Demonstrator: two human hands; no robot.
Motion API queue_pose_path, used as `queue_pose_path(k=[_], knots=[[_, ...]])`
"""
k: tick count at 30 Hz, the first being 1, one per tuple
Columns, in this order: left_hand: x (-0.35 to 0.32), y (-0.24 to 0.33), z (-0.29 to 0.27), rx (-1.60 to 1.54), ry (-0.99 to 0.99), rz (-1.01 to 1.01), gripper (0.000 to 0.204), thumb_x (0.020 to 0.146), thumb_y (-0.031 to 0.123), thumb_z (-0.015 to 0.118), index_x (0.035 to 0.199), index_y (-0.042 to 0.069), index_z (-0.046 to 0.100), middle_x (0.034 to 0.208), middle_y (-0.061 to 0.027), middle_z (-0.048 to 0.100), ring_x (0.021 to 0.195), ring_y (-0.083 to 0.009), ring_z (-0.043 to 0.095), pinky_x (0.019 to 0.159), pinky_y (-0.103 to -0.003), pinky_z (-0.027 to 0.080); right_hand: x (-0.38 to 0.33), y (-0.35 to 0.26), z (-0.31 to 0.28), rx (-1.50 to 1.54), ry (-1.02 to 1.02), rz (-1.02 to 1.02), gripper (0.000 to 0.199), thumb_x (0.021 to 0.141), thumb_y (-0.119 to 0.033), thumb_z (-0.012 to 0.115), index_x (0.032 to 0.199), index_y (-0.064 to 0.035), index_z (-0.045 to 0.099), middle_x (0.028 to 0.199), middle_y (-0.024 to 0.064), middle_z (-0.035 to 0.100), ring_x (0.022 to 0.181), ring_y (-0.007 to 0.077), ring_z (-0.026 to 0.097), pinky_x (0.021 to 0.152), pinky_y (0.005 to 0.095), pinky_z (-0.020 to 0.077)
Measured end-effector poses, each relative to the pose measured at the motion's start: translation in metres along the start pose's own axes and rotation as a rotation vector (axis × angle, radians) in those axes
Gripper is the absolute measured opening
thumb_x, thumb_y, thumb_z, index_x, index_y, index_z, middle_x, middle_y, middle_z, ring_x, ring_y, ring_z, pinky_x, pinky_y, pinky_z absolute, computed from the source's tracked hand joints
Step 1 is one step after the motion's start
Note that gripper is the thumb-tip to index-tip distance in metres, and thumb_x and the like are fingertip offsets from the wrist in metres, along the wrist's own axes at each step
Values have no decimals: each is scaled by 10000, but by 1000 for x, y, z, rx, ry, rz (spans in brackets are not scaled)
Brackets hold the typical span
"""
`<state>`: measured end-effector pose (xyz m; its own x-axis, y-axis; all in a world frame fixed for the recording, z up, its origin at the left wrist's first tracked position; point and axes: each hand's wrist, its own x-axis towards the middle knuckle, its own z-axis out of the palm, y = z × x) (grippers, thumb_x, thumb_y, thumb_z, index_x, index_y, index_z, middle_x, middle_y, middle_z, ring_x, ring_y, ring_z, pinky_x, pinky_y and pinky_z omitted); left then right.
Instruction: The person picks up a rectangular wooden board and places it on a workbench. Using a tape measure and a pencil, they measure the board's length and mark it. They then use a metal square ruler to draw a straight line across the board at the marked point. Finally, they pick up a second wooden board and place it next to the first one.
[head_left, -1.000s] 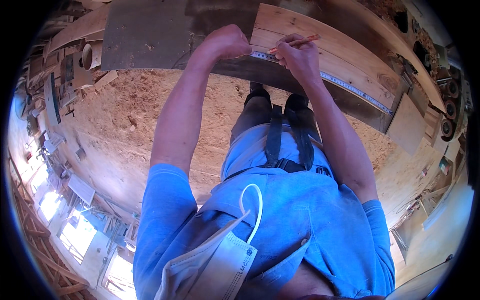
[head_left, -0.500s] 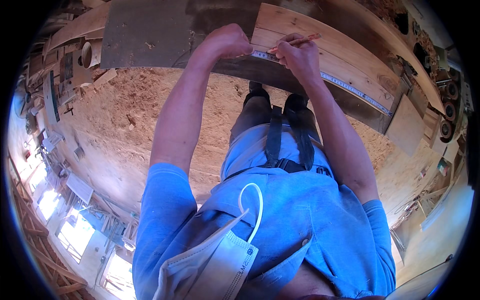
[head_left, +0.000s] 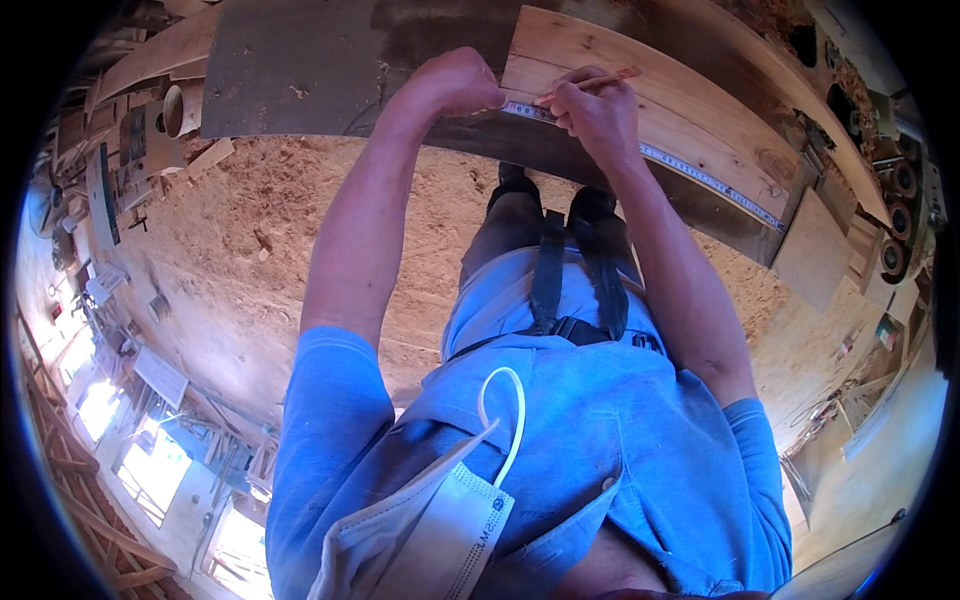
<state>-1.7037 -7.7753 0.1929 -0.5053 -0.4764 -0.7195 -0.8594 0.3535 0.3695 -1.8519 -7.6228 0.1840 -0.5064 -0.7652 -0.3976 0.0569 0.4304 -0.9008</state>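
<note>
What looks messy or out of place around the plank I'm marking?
Nothing is wrong at the plank itself: the tape measure lies flat along it, held by the left hand, while the right hand holds a pencil. The floor is thick with sawdust, and offcuts lie scattered at the left.

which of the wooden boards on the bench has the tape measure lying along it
The pale pine board under the right hand, which holds a pencil. The tape measure runs along its near edge; the smaller light board further right lies bare.
</note>
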Motion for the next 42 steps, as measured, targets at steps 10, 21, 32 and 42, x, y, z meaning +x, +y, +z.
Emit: queue_pose_path(k=[10,21,32,42], knots=[[-3,1,0,-13,0,-10,288,725,335,709,905,128,798,813,-74,738,765,-227,695,756,-348,541,-6,1,3,239,65,12,183,856,-142,634,838,34,682,707,86,683,563,118,621,514,242,488],[-60,-12,45,-211,54,18,280,794,369,681,884,131,798,794,-109,736,780,-281,712,745,-390,550,-96,42,-75,-47,-288,220,382,999,-331,560,879,9,683,774,68,690,687,134,645,604,281,489],[-68,79,156,-805,117,247,322,905,320,632,937,30,768,712,-139,695,683,-151,643,644,-340,500,-90,40,-64,271,76,72,248,1032,-168,547,1126,23,673,898,59,702,770,93,593,701,249,479],[-82,32,150,-1072,294,127,354,882,259,687,1079,-33,720,794,-121,718,728,-149,670,705,-302,528,-105,60,-139,-362,-119,144,105,950,-60,533,930,-29,631,714,47,616,694,122,607,640,298,483]])
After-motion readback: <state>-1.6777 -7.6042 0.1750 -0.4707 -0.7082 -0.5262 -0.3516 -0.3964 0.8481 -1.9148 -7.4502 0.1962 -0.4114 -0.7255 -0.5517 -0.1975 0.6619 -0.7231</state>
